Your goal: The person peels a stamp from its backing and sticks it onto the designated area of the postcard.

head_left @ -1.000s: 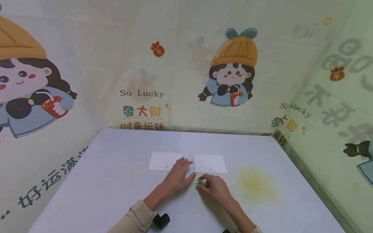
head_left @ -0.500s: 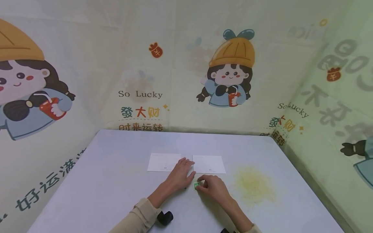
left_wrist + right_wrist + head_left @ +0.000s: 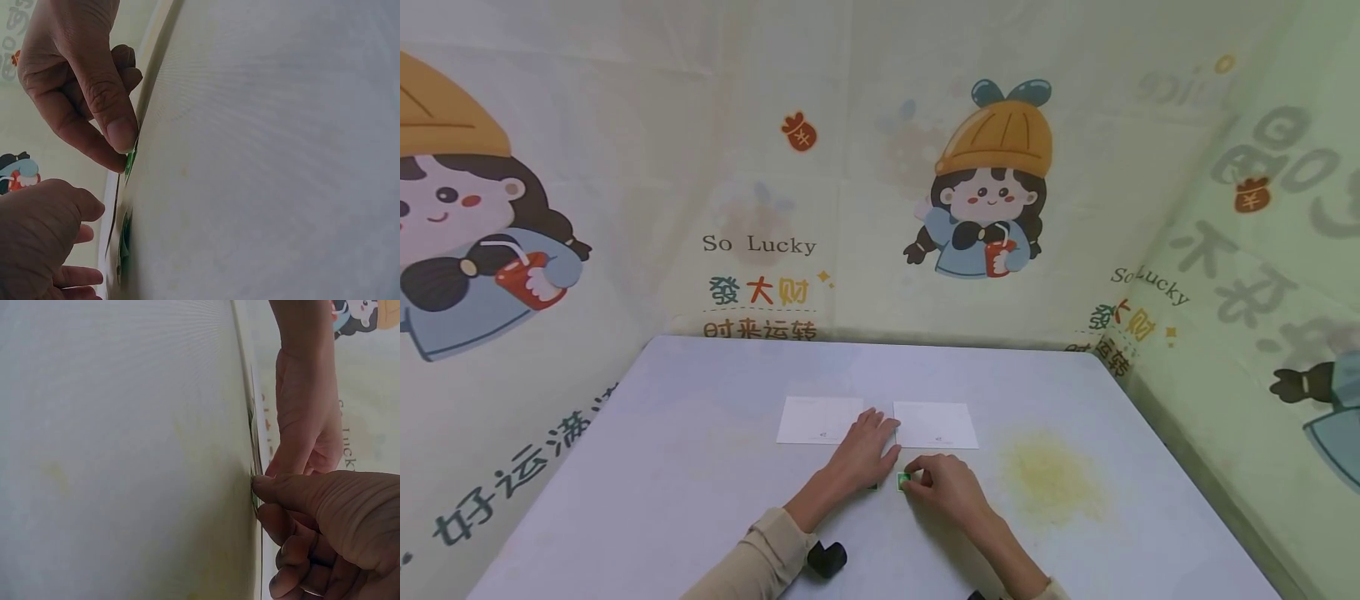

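Observation:
In the head view, my right hand (image 3: pixel 951 490) pinches a small green stamp (image 3: pixel 903 481) with a pale border between thumb and index finger, at the table surface. The left wrist view shows this stamp (image 3: pixel 130 164) at the fingertips, edge-on. My left hand (image 3: pixel 863 450) lies with fingers extended over the inner edge of the left white card (image 3: pixel 816 419), its fingertips by the left edge of the right white card (image 3: pixel 936 425). A second green stamp (image 3: pixel 872 487) is mostly hidden beneath the left hand; the left wrist view shows it with a bent edge (image 3: pixel 124 247).
Both hands work over a white table (image 3: pixel 700 467) with a yellow stain (image 3: pixel 1056 475) on the right. A black object (image 3: pixel 827 560) sits by the left sleeve (image 3: pixel 760 550). Printed cloth walls (image 3: pixel 865 250) enclose the table.
The head view has shifted slightly. The right hand keeps its pinch on the stamp, while more of the second stamp shows beside the left hand.

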`<state>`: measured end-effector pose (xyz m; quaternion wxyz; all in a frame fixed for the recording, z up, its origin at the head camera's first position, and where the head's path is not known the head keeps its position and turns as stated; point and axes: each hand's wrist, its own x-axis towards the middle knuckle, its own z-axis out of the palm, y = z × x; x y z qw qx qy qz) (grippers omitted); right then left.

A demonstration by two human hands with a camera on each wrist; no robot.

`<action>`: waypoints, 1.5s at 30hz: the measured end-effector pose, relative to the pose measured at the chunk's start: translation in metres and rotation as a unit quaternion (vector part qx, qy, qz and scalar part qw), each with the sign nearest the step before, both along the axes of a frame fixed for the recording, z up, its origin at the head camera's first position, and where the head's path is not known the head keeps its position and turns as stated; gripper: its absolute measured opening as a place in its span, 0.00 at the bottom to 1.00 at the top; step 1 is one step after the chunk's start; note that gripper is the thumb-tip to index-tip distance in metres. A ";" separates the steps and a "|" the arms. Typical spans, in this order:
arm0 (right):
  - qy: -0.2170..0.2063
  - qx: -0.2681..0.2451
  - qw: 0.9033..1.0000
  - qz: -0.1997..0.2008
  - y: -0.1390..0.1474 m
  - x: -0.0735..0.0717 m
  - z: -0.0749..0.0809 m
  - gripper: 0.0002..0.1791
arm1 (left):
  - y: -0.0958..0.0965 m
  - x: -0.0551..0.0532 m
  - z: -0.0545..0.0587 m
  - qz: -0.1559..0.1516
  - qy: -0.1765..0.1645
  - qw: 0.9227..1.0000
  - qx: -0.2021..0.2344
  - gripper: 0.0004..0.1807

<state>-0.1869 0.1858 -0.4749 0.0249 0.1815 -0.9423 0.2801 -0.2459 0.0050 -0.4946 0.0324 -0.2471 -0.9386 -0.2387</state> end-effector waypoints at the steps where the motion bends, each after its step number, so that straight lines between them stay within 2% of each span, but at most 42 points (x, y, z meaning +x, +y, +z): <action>1: -0.001 0.000 1.000 -0.001 0.000 0.000 0.000 0.08 | 0.000 0.000 0.000 0.000 -0.001 1.000 -0.001 0.23; 18: -0.019 0.003 1.000 -0.011 -0.003 0.002 -0.005 0.10 | 0.004 -0.004 0.006 0.006 -0.028 0.999 -0.036 0.24; 36: -0.005 0.008 1.000 -0.010 -0.003 0.003 0.001 0.09 | 0.007 -0.006 0.004 0.009 -0.016 0.998 -0.060 0.23; 40: -0.019 -0.006 1.000 -0.017 -0.003 0.001 0.002 0.09 | 0.007 -0.006 0.004 0.008 -0.016 0.998 -0.060 0.23; 45: -0.067 -0.041 0.997 -0.022 -0.002 -0.004 0.005 0.11 | 0.006 -0.007 0.005 0.006 -0.022 0.998 -0.059 0.23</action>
